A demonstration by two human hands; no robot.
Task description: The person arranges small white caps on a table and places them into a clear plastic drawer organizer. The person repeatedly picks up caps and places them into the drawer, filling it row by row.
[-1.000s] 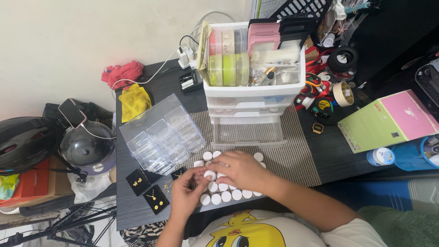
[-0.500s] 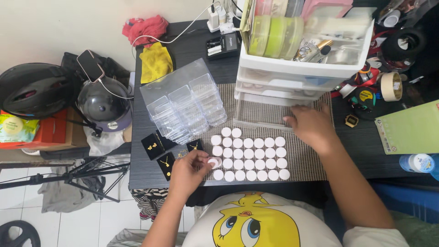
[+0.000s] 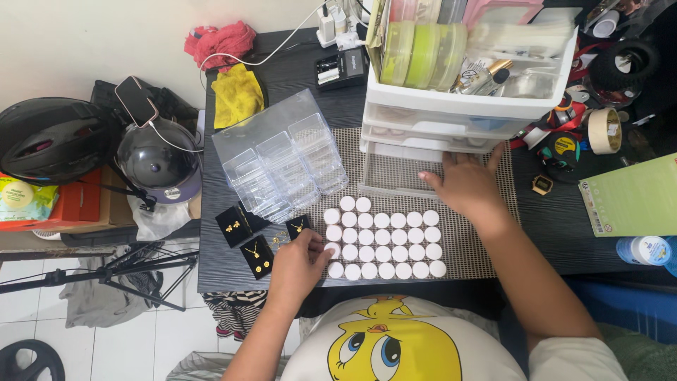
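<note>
Smooth white plastic caps (image 3: 384, 241) sit on a woven, matt mat (image 3: 469, 250); the drawer unit (image 3: 451, 116) is glossy plastic, and the organiser (image 3: 282, 166) is clear plastic.

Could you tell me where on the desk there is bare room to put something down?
Bare desk lies right of the right hand, between the mat and the green sheet. A narrow strip runs between the yellow cloth and the drawer unit. Around the left hand, the white caps, black cards and clear boxes crowd together.
</note>
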